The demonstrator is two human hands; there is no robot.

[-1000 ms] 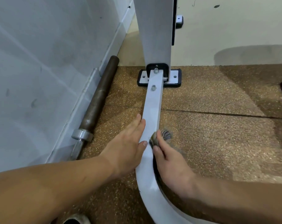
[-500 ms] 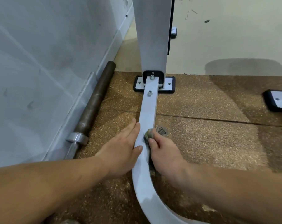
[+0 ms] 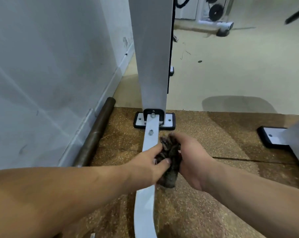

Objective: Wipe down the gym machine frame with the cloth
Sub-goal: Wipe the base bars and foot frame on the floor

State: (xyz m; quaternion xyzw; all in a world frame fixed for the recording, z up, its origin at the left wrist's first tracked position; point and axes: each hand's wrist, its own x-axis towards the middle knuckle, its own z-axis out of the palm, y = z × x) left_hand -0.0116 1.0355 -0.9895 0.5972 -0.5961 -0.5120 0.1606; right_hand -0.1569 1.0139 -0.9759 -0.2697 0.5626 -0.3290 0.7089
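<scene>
Left hand and right hand grip the cloth bunched between them, beside the frame.

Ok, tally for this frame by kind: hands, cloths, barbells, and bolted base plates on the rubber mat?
Hands: 2 (left hand, right hand)
Cloths: 1 (cloth, bunched between both hands)
Barbells: 1 (barbell, along the wall)
Base plates: 2 (centre base plate, right base plate)
Total: 6
</scene>
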